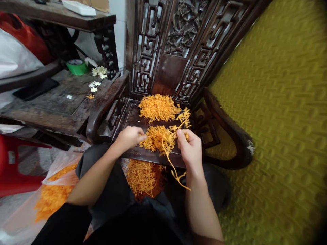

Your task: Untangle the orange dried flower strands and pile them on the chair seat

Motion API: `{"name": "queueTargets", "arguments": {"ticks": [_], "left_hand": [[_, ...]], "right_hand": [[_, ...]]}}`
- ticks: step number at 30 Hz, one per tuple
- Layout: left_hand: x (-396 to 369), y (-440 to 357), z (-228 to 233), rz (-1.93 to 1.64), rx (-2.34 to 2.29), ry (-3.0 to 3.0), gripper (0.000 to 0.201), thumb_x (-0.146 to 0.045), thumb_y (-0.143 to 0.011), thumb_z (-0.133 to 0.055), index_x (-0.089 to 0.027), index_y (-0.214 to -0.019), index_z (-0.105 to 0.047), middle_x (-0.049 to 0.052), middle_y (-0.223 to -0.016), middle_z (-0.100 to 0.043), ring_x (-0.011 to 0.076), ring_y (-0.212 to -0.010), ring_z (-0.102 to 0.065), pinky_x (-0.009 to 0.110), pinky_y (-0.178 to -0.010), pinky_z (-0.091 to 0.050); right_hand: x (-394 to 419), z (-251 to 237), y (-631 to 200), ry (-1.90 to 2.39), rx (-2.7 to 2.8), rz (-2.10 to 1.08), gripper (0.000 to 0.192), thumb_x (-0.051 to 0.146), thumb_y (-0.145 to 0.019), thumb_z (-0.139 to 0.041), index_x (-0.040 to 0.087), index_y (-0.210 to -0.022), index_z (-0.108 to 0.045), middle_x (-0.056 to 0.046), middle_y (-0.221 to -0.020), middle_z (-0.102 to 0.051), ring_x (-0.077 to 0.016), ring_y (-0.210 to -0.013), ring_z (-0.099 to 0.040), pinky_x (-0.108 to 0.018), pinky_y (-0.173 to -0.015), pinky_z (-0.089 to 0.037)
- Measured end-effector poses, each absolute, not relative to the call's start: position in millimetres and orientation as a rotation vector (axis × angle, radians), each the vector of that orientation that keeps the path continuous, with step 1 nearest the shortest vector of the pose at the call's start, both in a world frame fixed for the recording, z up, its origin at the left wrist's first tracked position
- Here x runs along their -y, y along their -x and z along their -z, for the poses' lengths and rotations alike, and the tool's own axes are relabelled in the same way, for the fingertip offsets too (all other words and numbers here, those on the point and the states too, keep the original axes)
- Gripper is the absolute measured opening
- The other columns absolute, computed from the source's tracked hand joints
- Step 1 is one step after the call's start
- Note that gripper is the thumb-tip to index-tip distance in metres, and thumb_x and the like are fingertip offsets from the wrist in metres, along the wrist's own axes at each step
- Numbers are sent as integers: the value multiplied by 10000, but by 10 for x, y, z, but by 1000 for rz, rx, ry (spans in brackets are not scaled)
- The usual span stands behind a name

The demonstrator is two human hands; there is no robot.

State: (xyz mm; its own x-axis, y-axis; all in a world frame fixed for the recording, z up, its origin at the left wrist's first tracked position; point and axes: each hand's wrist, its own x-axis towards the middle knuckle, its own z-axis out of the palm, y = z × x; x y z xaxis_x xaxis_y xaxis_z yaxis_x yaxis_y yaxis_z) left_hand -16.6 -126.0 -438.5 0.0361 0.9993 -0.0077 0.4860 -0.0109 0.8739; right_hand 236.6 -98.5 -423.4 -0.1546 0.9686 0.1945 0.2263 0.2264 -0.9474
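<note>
My right hand [189, 146] is closed around an orange branching strand [168, 159]. Small flower-like pieces stick out from its upper end, and its thin tail hangs past the chair seat's front edge. My left hand [130, 139] has its fingers pinched together at the left side of the front pile of orange flower-like pieces [155, 136]; what they grip is too small to make out. Behind, on the same dark wooden seat [133, 115], lies another pile of orange pieces [159, 107]. Below the seat, between my legs, is a heap of thin orange stems [141, 177].
A carved chair back [171, 71] rises behind the piles, with armrests on both sides. Leftward, a wooden side seat [51, 105] bears green tape [77, 67] and white flower pieces [99, 72]. A plastic bag of orange pieces [51, 197] lies beside a red stool [22, 170].
</note>
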Motion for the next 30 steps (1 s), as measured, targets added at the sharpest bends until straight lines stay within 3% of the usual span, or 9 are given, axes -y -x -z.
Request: {"name": "queueTargets", "arguments": {"ticks": [3, 6, 10, 15, 19, 22, 25, 27, 30], "left_hand": [[1285, 80, 4251, -1290, -1454, -1579, 217, -386, -894, -688, -194, -945, -774, 56, -839, -775, 159, -723, -707, 264, -657, -546], [1328, -128, 4202, -1289, -1171, -1461, 328, -379, -855, -751, -177, -1113, -746, 87, -1018, -789, 188, -862, -733, 321, -785, -590], [1407, -272, 4229, -1225, -1131, -1408, 275, -344, -767, -843, -171, -972, -784, 67, -927, -797, 187, -777, -725, 329, -746, -604], [1385, -51, 4197, -1413, -1218, -1135, 162, -284, -693, -878, -185, -739, -759, 19, -651, -733, 148, -531, -657, 276, -527, -547], [1306, 74, 4220, -1602, -1198, -951, 181, -270, -680, -883, -165, -728, -744, 25, -628, -712, 147, -511, -658, 292, -544, -561], [1292, -16, 4258, -1505, -1224, -951, 212, -295, -700, -885, -149, -758, -742, 52, -644, -721, 166, -548, -682, 305, -560, -569], [1303, -136, 4276, -1460, -1235, -946, 203, -292, -712, -870, -143, -756, -739, 52, -654, -719, 147, -545, -657, 283, -525, -545], [1310, -183, 4280, -1480, -1216, -921, 183, -275, -702, -864, -143, -734, -742, 44, -673, -721, 128, -561, -641, 266, -535, -544], [1311, -213, 4286, -1478, -1175, -824, 205, -271, -645, -891, -140, -702, -743, 32, -671, -718, 120, -556, -635, 253, -520, -537]], "right_hand": [[1039, 4193, -2328, 1116, 1783, -989, 415, 547, -967, -624, 187, -762, -601, 35, -611, -466, -107, -562, -380, -257, -529, -305], [1107, 4145, -2215, 1009, 1991, -1019, 401, 491, -1027, -541, 192, -763, -584, 25, -635, -497, -115, -590, -428, -261, -573, -344], [1157, 4113, -2084, 999, 2079, -960, 450, 477, -1070, -431, 205, -724, -523, 17, -621, -507, -120, -570, -458, -270, -577, -358], [1016, 4205, -2276, 1244, 1730, -610, 462, 496, -1057, -438, 178, -784, -633, -29, -677, -611, -128, -567, -505, -274, -560, -374], [1002, 4213, -2493, 1234, 1466, -668, 404, 493, -1041, -486, 161, -1143, -693, -67, -885, -705, -109, -539, -489, -260, -507, -395], [1165, 4113, -2395, 1011, 1807, -640, 403, 361, -1055, -490, 228, -1413, -619, -76, -1010, -715, -153, -712, -618, -309, -674, -512], [1280, 4042, -2151, 789, 2142, -565, 364, 361, -1039, -555, 235, -1355, -682, -60, -888, -705, -180, -765, -643, -326, -747, -520], [1270, 4071, -2016, 708, 2311, -473, 347, 406, -997, -639, 223, -1279, -724, -53, -826, -691, -180, -735, -623, -316, -714, -501], [1207, 4214, -1930, 705, 2372, -305, 224, 352, -1009, -622, 206, -1100, -765, -50, -766, -666, -165, -693, -582, -302, -675, -466]]}}
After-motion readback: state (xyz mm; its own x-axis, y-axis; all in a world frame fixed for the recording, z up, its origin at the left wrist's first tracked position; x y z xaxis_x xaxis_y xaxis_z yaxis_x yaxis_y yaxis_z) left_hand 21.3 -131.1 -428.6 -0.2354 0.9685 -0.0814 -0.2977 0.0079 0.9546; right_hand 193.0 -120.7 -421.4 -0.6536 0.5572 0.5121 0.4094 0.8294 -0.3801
